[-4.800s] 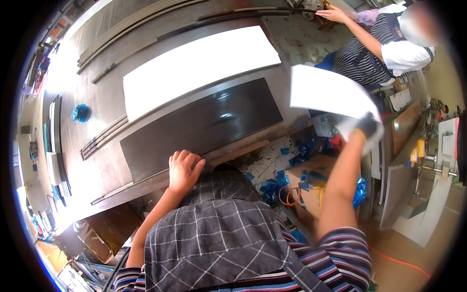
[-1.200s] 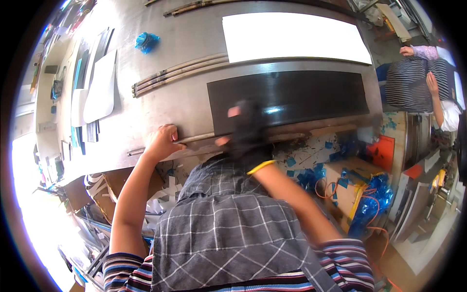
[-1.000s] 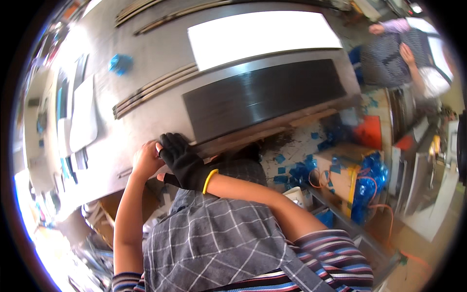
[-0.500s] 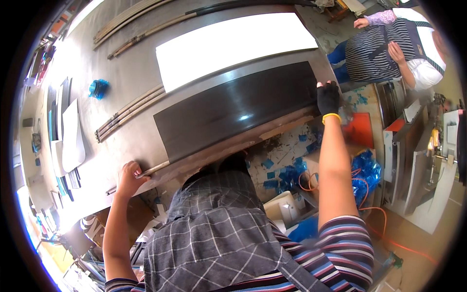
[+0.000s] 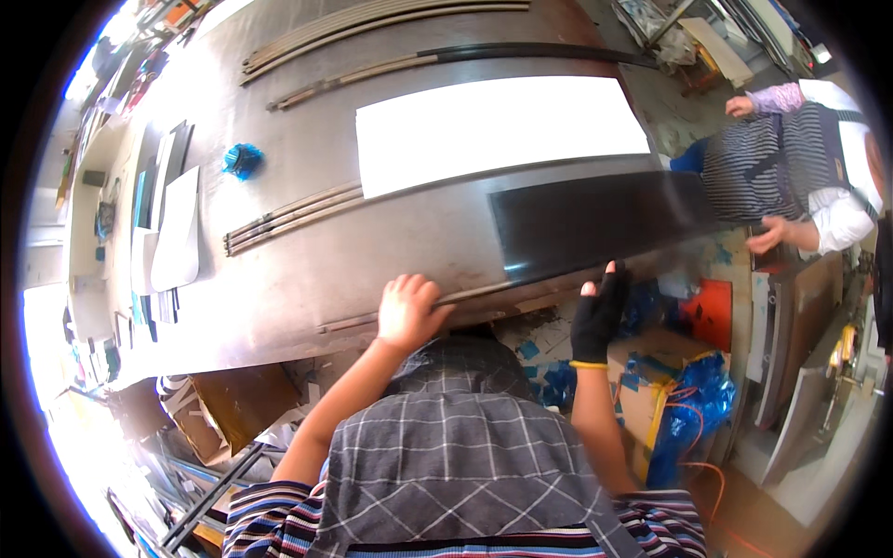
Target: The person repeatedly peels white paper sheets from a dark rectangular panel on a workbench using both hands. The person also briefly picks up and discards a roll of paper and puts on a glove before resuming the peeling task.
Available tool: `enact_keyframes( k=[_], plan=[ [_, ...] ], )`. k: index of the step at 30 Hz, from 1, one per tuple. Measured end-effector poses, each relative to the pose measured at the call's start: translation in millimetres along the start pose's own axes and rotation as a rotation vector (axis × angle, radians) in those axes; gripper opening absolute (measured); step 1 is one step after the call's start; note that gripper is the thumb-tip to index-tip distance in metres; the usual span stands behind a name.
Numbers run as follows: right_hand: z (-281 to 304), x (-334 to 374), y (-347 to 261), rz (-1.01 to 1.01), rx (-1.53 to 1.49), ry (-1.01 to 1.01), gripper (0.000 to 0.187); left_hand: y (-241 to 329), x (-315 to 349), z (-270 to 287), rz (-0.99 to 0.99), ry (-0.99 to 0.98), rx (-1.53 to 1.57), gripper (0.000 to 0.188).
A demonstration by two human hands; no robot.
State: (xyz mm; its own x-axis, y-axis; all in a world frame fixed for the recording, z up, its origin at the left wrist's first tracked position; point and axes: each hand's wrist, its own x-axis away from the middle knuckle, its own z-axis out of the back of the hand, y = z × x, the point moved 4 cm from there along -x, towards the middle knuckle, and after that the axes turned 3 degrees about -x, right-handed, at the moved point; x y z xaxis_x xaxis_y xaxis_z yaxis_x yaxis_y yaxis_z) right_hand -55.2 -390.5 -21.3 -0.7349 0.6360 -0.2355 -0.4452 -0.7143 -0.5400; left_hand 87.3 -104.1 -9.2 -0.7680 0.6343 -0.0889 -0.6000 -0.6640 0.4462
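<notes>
A long, thin rod (image 5: 352, 325) lies along the near edge of the metal table. My bare left hand (image 5: 407, 312) is closed over it, fingers curled, and the rod comes out on both sides. To the right, a dark rectangular panel (image 5: 595, 219) lies at the table's right end, beyond my hands. My right hand (image 5: 598, 321), in a black fingerless glove with a yellow cuff, is at the panel's near edge. Its thumb and a fingertip stand apart; whether it touches the panel cannot be made out.
Behind the panel lies a bright white sheet (image 5: 502, 130). Several rods (image 5: 298, 216) lie on the table (image 5: 307, 288), and a crumpled blue bundle (image 5: 244, 161) is at the left. At the right stands a co-worker (image 5: 772, 163), one hand close to the panel. Cardboard and orange cord (image 5: 716, 493) are below.
The dark panel has shifted right, toward the co-worker. My left hand has moved right with the rod. My right hand has left the panel's right corner and come nearer to me. The view has shifted.
</notes>
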Motion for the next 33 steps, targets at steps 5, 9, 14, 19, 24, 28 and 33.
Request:
enact_keyframes(
  k=[5,9,14,19,24,28,33],
  plan=[
    [-10,-4,-34,0.212,-0.067,-0.063,0.064,35,-22,-18,0.025,0.020,0.006,0.025],
    [-17,-23,-73,0.389,-0.222,-0.131,0.065,28,-10,1,0.103,0.061,-0.019,0.025],
    [-54,-63,-134,0.525,-0.378,-0.215,0.071,-20,-46,15,0.209,0.283,-0.157,0.063],
    [-121,-109,-189,0.621,-0.407,-0.186,0.075,-27,-107,-5,0.340,0.058,-0.275,0.083],
    [-135,-149,-147,0.615,-0.133,-0.283,0.078,-58,-84,-18,0.528,0.064,-0.307,0.082],
    [-112,-199,-75,0.527,-0.015,-0.075,0.077,-82,-62,-13,0.544,0.087,-0.427,0.076],
    [-74,-260,37,0.080,0.093,0.111,0.067,-142,-35,-1,0.730,0.395,-0.489,0.062]
  ],
)
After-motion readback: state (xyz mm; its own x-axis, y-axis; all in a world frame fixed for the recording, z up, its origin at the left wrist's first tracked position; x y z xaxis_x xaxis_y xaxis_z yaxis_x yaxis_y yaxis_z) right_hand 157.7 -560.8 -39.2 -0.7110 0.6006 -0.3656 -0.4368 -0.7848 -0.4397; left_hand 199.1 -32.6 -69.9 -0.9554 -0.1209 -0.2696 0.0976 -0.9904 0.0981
